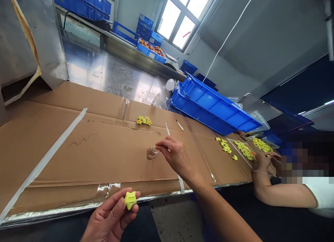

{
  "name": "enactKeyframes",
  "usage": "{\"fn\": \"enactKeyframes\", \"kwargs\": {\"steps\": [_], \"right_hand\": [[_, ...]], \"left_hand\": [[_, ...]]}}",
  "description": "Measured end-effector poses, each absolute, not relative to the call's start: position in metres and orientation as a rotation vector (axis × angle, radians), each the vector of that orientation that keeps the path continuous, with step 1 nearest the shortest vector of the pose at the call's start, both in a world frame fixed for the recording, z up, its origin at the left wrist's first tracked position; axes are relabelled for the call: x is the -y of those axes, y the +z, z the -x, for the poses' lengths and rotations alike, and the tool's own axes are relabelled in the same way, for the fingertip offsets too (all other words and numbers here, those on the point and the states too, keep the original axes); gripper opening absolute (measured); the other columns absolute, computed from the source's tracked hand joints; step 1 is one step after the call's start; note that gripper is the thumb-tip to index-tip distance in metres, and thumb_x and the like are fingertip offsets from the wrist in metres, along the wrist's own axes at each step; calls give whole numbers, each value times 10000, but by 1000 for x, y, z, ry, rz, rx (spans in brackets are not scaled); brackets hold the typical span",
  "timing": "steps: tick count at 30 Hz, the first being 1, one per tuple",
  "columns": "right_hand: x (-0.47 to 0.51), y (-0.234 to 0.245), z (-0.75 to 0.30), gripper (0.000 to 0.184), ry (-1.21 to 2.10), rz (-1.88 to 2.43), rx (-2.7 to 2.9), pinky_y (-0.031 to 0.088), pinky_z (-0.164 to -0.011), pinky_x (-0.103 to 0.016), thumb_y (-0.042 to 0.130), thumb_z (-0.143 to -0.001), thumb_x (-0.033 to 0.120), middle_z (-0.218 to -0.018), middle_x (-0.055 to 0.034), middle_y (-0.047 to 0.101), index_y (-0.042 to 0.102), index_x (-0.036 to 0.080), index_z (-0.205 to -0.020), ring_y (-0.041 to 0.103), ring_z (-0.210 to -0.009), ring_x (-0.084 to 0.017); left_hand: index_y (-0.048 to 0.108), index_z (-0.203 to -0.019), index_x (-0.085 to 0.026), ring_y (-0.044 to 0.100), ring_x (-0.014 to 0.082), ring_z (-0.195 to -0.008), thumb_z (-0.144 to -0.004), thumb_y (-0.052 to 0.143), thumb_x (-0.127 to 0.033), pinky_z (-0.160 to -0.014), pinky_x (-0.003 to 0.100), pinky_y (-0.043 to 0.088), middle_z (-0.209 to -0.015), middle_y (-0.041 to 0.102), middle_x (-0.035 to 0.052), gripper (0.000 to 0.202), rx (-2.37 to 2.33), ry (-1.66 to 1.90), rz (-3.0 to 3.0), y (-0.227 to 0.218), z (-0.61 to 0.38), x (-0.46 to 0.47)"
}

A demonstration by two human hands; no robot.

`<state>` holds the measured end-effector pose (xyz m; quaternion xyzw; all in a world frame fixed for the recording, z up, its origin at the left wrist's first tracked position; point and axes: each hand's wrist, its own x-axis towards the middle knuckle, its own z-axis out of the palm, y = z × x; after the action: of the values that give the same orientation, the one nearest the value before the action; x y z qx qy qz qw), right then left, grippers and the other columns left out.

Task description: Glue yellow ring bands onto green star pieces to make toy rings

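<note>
Two hands of the person work at the near edge of a desk covered with flattened cardboard. The left hand is low in the view, just off the desk's metal rim, and pinches a yellow star between thumb and forefinger, with the other fingers curled under it. The star is held upright in the air, its ridged face toward the camera, clear of the cardboard.

The right hand reaches out over the middle of the cardboard, fingertips drawn together. They appear to pinch a small clear piece that rests on the cardboard, though it is too small and glassy to make out well.

Farther back on the cardboard lies a small pile of yellow pieces, and to its right a thin white stick. A long strip of pale tape runs slantwise across the left part of the cardboard.

To the right, stacked blue bins sit on the desk. In front of them are rows of yellow pieces, and a co-worker's hands are close together just beside those rows, well apart from the person's own hands.
</note>
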<state>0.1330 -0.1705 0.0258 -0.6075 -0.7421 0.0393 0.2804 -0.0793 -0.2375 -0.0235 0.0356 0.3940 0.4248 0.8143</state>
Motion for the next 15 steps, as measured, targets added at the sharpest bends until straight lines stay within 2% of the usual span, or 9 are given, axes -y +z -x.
{"fn": "enactKeyframes", "kwargs": {"steps": [6,15], "right_hand": [[169,23,-132,149,6,1643,2070,405,-630,-237,644,-834,56,-762,-7,615,689,193,-802,582,-677,-150],[167,24,-131,144,-82,1654,2111,411,-608,-234,648,-829,60,-747,-11,624,692,189,-782,590,-660,-148]], "left_hand": [[769,-746,-119,689,162,-557,-422,910,-233,-545,192,581,-802,769,157,370,-799,918,-68,-27,80,238],[768,-792,-120,693,159,-590,-491,888,-248,-578,193,581,-828,771,147,349,-758,903,-81,-33,82,239]]}}
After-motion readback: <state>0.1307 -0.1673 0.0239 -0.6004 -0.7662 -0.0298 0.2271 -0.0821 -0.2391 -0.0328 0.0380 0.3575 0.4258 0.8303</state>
